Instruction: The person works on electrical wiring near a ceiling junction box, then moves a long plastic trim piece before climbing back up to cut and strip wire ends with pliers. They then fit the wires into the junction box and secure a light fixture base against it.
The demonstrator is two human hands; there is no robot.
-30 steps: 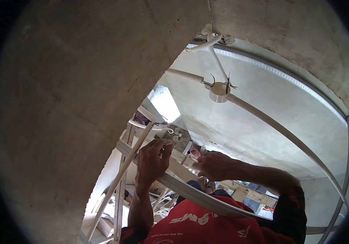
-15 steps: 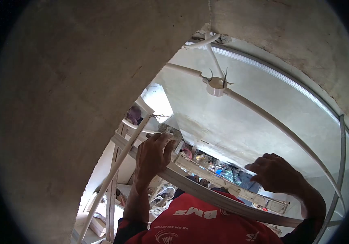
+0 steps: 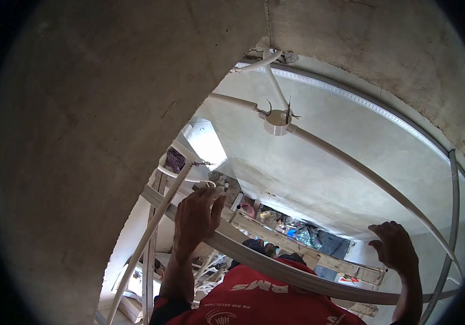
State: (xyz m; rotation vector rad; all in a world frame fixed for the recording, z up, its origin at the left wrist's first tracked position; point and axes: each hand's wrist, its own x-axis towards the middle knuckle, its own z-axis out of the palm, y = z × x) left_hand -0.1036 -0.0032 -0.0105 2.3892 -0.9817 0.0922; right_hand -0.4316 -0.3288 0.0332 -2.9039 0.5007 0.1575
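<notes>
My left hand (image 3: pixel 197 216) is raised in front of a pale metal channel (image 3: pixel 267 258) that crosses below my chest. Its fingers curl toward the thumb in a pinch shape; whatever lies between the tips is too small to make out. A white conduit pipe (image 3: pixel 156 227) with wires at its upper end runs just left of that hand. My right hand (image 3: pixel 396 248) is held up above the right part of the channel, thumb apart from loosely bent fingers, holding nothing. Beyond the hands is a white round junction box (image 3: pixel 277 125) with dark wires sticking out.
A rough grey concrete surface (image 3: pixel 70 135) fills the left side. A long white conduit (image 3: pixel 362 165) bends from the box to the right, near a grey metal bar (image 3: pixel 454 200). A perforated metal strip (image 3: pixel 351 95) follows the upper edge. Wooden planks (image 3: pixel 311 251) and scattered items lie far below.
My right hand has moved right and slightly down, away from the middle. My left hand has shifted slightly left and down in view. The whole scene has shifted a little left as well.
</notes>
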